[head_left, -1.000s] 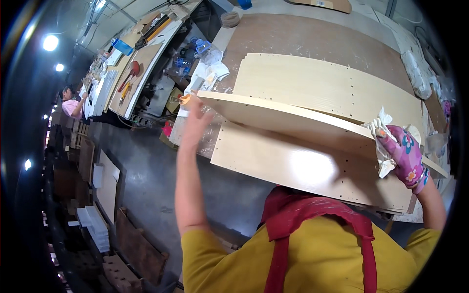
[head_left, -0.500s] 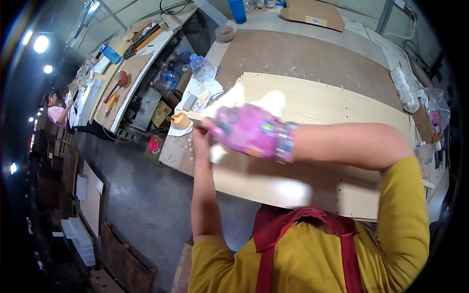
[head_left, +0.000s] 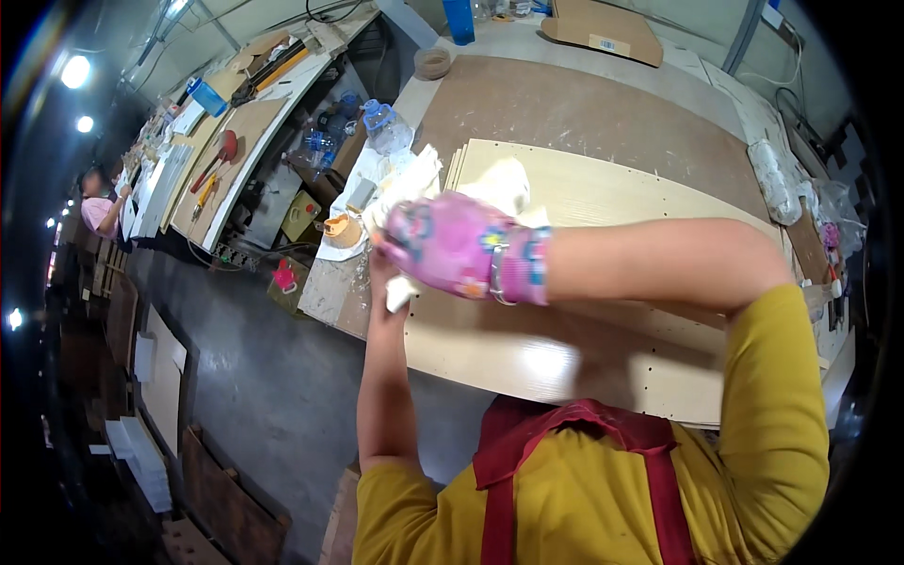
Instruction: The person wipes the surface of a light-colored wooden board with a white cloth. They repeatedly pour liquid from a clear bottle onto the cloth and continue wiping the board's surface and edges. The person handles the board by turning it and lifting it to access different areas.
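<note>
My right hand (head_left: 443,247), in a pink flowered glove, is closed on a crumpled white cloth (head_left: 504,188) whose folds stick out around it. It is at the left end of a pale wood-look panel (head_left: 603,202) with small drilled holes along its edges. Just under the glove is my bare left hand (head_left: 381,271); its fingers are hidden, so what it holds does not show. Close to both hands, a small tub of orange-tan paste (head_left: 341,232) stands on white paper at the bench's left edge. Beside it lies a small grey block (head_left: 361,194).
A clear bottle with a blue top (head_left: 386,130) stands beyond the tub. A brown board (head_left: 574,104) covers the bench behind the panel, with a cardboard piece (head_left: 603,30) at the back. Another bench (head_left: 247,160) holds tools at left; a person (head_left: 102,209) is beyond it.
My right hand has shifted slightly left with the cloth, now covering more of the left hand. The pale strip end seen by the left fingers is hidden. The whole view has swung a little.
</note>
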Motion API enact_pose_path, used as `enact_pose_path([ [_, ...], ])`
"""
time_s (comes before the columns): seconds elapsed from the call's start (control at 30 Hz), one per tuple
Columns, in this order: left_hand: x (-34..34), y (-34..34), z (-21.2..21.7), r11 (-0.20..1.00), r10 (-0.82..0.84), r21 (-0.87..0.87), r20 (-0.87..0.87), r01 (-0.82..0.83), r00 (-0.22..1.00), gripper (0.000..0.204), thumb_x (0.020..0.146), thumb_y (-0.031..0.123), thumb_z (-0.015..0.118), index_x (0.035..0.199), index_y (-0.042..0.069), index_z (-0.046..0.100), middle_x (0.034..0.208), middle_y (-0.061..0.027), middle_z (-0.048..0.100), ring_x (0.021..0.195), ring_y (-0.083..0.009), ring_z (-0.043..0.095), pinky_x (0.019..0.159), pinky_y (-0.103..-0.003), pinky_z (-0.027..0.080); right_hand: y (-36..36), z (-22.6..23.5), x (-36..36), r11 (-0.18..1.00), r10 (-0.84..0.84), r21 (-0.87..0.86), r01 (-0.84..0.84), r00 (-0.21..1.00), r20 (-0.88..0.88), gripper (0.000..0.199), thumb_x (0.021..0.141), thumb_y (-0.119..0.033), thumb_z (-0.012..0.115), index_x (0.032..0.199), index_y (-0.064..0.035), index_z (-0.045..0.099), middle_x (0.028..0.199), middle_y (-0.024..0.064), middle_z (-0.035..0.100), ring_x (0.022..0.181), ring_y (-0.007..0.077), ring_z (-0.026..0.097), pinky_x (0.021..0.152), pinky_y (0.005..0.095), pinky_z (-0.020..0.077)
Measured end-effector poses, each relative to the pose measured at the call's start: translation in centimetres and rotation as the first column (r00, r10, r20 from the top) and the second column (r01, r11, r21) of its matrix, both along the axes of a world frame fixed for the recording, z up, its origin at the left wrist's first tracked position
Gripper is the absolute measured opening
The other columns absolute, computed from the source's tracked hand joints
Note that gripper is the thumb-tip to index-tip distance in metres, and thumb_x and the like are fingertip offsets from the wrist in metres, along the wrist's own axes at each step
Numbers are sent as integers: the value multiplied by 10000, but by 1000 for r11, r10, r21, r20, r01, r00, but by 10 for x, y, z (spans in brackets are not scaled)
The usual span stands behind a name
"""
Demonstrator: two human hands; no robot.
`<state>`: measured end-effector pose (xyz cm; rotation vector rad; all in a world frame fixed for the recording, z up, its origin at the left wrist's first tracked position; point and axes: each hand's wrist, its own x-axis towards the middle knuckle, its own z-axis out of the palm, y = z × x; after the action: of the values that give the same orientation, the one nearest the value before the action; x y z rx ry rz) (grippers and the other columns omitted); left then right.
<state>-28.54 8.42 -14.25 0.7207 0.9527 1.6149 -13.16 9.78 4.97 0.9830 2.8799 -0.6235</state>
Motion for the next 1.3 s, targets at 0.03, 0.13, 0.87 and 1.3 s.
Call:
enact_pose_path([
  [0.03, 1, -8, 18, 997, -56, 53, -38, 58, 998, 454, 828, 103, 658, 1234, -10, 489, 1104, -71, 602, 998, -185, 589, 883, -307, 470, -7, -3, 35, 971, 176, 179, -159, 981, -80, 476, 779, -163, 606, 1220, -46, 471, 1135, 175, 512, 995, 325, 569, 789, 405, 496],
  [0.13, 8, -17, 30, 992, -43, 111, -152, 60, 987, 465, 723, 61, 754, 1128, -26, 543, 1064, -71, 616, 969, -144, 582, 857, -272, 457, -26, 11, 128, 922, 292, 276, -272, 956, -31, 815, 705, -187, 698, 1413, -132, 300, 1328, 238, 413, 1192, 383, 469, 945, 452, 427],
  [0.87, 10, -14, 34, 991, -56, 109, -187, 78, 981, 438, 770, 81, 721, 1152, -22, 533, 1027, -66, 619, 930, -132, 581, 815, -267, 465, -25, 3, 113, 905, 256, 378, -195, 959, -120, 315, 753, -136, 612, 1058, -69, 573, 1007, 103, 550, 831, 253, 622, 670, 355, 534],
  [1.3, 12, -13, 38, 993, -55, 92, -204, 75, 977, 379, 755, 22, 715, 1107, -14, 580, 1046, -56, 641, 964, -146, 601, 823, -275, 486, -6, -11, 80, 901, 314, 398, -171, 891, -327, 209, 722, -97, 613, 902, -19, 541, 861, 155, 536, 710, 297, 601, 549, 385, 496],
])
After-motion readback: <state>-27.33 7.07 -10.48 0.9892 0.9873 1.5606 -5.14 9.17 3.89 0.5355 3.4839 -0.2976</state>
